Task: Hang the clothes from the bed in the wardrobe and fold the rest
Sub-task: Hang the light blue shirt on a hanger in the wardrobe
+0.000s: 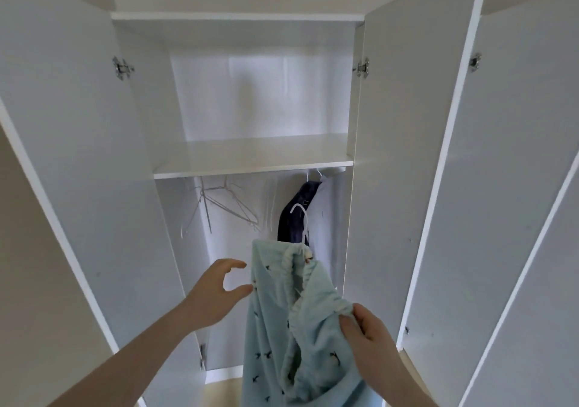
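Note:
I face an open white wardrobe (250,162). A pale blue garment (272,328) with small dark bird prints and an elastic waistband hangs in front of it on a white hanger (300,218), whose hook rises above the waistband. My right hand (366,334) pinches the waistband at the lower right. My left hand (219,290) hovers just left of the garment, fingers spread and slightly curved, holding nothing. Behind the hanger, a dark navy garment (294,215) and a white garment (326,218) hang at the right under the shelf.
Several empty wire hangers (225,203) hang at the left under the shelf (250,159). The upper compartment holds nothing. Both wardrobe doors (78,156) stand wide open on either side, and a further door panel (517,187) is at the right.

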`<state>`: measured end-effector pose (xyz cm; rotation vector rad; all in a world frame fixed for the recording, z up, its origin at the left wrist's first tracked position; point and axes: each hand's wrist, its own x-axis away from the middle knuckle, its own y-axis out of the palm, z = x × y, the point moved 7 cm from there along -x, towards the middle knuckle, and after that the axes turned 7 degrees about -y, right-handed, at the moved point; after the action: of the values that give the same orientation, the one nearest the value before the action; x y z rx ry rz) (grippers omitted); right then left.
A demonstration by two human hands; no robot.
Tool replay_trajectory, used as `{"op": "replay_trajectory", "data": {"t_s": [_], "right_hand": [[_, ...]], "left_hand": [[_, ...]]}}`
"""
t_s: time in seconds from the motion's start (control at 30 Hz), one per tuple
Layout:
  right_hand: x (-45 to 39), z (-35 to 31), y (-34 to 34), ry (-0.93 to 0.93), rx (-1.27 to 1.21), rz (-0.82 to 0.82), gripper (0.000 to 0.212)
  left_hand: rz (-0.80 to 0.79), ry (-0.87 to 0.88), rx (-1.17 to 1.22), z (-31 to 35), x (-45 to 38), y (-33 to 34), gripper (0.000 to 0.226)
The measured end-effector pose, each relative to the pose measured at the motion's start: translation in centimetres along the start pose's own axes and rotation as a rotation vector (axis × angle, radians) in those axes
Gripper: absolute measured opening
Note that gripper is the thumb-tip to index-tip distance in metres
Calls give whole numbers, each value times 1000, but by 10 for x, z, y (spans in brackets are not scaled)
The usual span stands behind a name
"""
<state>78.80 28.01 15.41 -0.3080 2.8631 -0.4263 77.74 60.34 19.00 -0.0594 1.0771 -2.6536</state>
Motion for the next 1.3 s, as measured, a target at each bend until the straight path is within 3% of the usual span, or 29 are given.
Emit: {"op": "replay_trajectory", "data": {"t_s": [0.27, 0.63, 1.0, 1.3], "right_hand": [[-103, 40, 44, 79, -25, 98, 21], [-233, 76, 118, 193, 5, 184, 20], [-313, 92, 157, 210, -23, 163, 21], [-373, 115, 175, 194, -51, 180, 26]], "left_hand": [[-54, -70, 26, -69, -126, 2, 36], [-152, -35, 30, -109, -293, 11, 37], [-161, 32, 1, -109, -396, 5, 35], [-185, 10, -54, -115, -457, 44, 37]]}}
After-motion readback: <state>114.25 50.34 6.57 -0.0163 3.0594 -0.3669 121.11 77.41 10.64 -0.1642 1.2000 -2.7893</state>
